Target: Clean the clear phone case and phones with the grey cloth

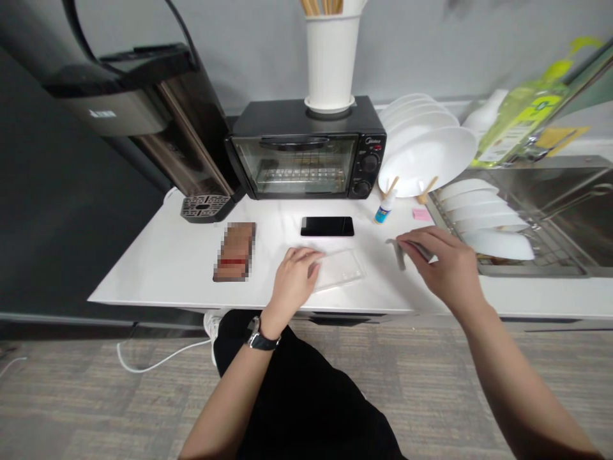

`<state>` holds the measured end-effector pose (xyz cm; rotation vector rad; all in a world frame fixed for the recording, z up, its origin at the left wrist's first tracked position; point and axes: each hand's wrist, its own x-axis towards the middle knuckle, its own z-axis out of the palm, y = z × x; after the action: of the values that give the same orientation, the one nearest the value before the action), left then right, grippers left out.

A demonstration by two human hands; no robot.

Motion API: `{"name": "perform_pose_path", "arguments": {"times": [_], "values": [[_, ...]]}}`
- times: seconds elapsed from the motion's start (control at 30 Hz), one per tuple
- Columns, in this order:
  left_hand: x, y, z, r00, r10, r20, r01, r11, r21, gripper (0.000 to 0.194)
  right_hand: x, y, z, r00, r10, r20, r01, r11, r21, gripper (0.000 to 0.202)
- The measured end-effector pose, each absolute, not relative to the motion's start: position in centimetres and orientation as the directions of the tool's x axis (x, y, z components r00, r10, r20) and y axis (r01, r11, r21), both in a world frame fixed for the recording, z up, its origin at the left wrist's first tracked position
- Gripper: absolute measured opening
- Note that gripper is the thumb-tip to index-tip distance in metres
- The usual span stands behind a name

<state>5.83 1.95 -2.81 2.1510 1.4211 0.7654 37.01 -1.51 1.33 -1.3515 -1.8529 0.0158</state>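
Case (338,269) likely light, slick, flexible; best gripped by rims. Left edge is grasped by left hand (294,276); cloth (400,257) is pinched by right hand (447,265).

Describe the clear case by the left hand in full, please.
The clear case is a thin, see-through rectangle with a visible rim and a few small marks near its right end; it looks like plastic. It lies on the white counter, slightly askew, nearer the person than the black-screened phone. The left hand has its fingers at the case's left end, hiding part of it. Whether they grip it is unclear.
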Motion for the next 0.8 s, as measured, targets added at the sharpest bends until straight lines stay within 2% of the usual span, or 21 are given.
{"name": "perform_pose_path", "arguments": {"times": [0.07, 0.13, 0.27, 0.33, 0.43, 0.53, 0.63, 0.8], "values": [[6.2, 1.5, -2.9, 0.315, 0.916, 0.247, 0.666, -0.399, 0.631, 0.040, 35.9, -0.9, 0.9, -0.173, 0.814, 0.554, 0.761, 0.468, -0.450, 0.019], [5.6, 0.6, -2.9, 0.323, 0.914, 0.245, 0.649, -0.402, 0.646, 0.049, 34.4, -0.2, -0.3, -0.230, 0.849, 0.476, 0.715, 0.479, -0.509, 0.018], [3.0, -1.1, -3.3, 0.413, 0.885, 0.214, 0.649, -0.451, 0.612, 0.087, 32.3, 0.6, -2.5, -0.225, 0.924, 0.309, 0.652, 0.378, -0.657, 0.021], [2.1, -1.4, -3.6, 0.407, 0.889, 0.210, 0.666, -0.446, 0.598, 0.089, 32.1, 0.6, -2.9, -0.266, 0.921, 0.285, 0.632, 0.390, -0.670, 0.021], [2.1, -1.4, -3.8, 0.393, 0.899, 0.195, 0.687, -0.428, 0.587, 0.083, 32.7, 0.5, -3.1, -0.323, 0.879, 0.352, 0.674, 0.474, -0.566, 0.022], [3.1, -1.1, -3.6, 0.399, 0.899, 0.182, 0.704, -0.427, 0.567, 0.085, 33.8, 0.6, -3.3, -0.338, 0.871, 0.357, 0.725, 0.483, -0.491, 0.030], [4.2, -0.8, -3.4, 0.398, 0.901, 0.174, 0.718, -0.424, 0.552, 0.087, 34.3, 0.6, -3.4, -0.332, 0.888, 0.320, 0.808, 0.442, -0.390, 0.031], [5.2, -0.7, -3.4, 0.442, 0.879, 0.180, 0.699, -0.463, 0.545, 0.092, 33.3, 0.8, -3.1, -0.224, 0.929, 0.296, 0.933, 0.292, -0.210, 0.021]]}}
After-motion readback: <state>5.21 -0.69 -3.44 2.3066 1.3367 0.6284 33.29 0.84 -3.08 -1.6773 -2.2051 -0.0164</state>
